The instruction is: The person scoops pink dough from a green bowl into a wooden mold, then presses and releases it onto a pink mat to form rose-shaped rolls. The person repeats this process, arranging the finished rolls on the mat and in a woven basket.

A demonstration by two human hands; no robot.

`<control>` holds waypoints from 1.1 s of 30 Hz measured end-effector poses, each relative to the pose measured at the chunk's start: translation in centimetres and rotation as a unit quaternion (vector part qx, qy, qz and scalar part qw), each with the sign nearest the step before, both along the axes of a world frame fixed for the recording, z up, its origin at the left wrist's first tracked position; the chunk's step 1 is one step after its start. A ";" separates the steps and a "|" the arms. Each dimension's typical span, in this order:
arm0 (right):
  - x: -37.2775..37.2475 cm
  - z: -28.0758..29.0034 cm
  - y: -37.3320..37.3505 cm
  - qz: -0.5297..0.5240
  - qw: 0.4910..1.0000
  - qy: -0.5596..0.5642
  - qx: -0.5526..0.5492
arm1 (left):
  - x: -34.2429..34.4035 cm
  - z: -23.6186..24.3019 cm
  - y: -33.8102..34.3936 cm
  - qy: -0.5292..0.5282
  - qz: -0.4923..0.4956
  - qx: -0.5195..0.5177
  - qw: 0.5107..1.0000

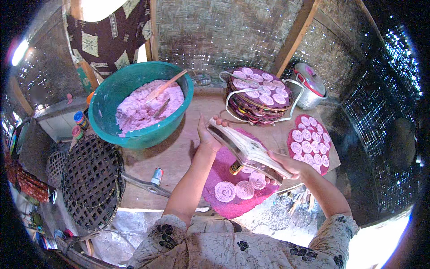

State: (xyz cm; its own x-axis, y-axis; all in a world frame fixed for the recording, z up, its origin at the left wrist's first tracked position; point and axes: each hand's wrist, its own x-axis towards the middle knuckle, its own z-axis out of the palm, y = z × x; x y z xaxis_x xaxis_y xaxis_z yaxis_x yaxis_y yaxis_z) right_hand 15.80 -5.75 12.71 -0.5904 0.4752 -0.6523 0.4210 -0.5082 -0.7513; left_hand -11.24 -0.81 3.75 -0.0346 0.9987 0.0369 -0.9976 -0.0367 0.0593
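Both my hands are closed on a wooden dough press [245, 147], tilted down toward the right. My left hand [209, 136] grips its upper left end, and my right hand [286, 166] wraps round the lower right end. A short brass-coloured cylinder [235, 167] shows beneath its middle. Under the press lies a pink round mat [215, 168] with a few coils of pale pink dough strands [225, 192] along its near part. The press and my right hand hide some of the mat.
A green basin [150, 142] of pink dough [134, 107] with a wooden paddle [165, 86] stands left. Behind are stacked coil-laden mats [257, 117] and a lidded pot [309, 96]. More coils [306, 146] lie right. A woven tray [92, 179] and can [157, 176] are left.
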 end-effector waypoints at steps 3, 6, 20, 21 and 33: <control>-0.2 -2.9 1.4 0.053 0.996 -0.062 0.023 | 1.2 -5.0 2.0 -0.028 0.018 -0.029 0.999; -1.6 -3.2 1.2 0.044 0.993 -0.099 0.047 | 0.6 -8.2 2.6 -0.054 0.020 -0.030 0.998; -1.1 -3.4 2.7 0.082 0.980 -0.155 0.092 | 0.3 -5.0 2.2 -0.017 0.072 -0.062 0.995; -1.4 -3.8 2.5 0.070 0.980 -0.154 0.100 | -0.1 -4.5 2.3 -0.013 0.069 -0.045 0.997; -2.1 -3.3 1.2 0.054 0.969 -0.196 0.137 | -0.7 -3.3 0.9 -0.029 0.057 -0.104 0.993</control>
